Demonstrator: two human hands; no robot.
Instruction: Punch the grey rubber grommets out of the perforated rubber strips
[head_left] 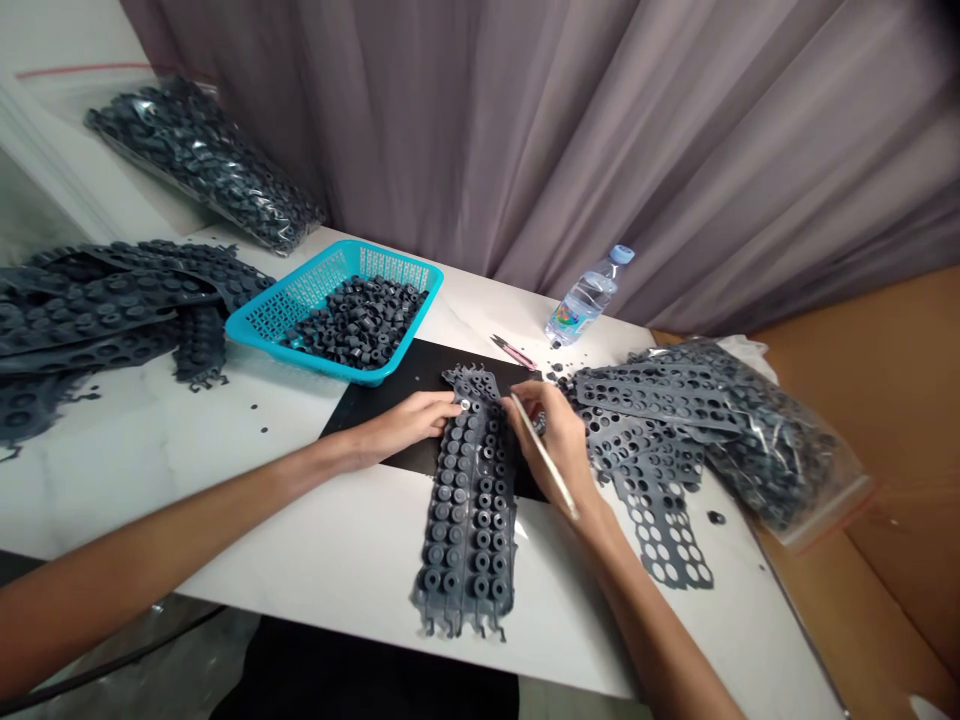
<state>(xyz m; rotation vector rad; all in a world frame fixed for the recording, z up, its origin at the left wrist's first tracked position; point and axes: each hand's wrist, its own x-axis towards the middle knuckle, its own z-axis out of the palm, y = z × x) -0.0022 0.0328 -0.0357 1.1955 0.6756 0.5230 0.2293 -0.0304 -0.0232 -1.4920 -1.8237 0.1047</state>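
Observation:
A long dark grey rubber sheet with rows of round moulded pieces lies in front of me, its top end over a black mat. My left hand is closed at the sheet's upper left edge, fingertips pinching it. My right hand grips a slim white pen-like stick at the sheet's upper right edge. The stick's tip is hard to make out. Small dark round pieces lie scattered beyond my right hand.
A blue basket holds many small dark rubber pieces. Uncut-looking sheets are piled left, punched sheets right. Filled plastic bags stand back left and lie right. Pink-handled snips and a water bottle are behind.

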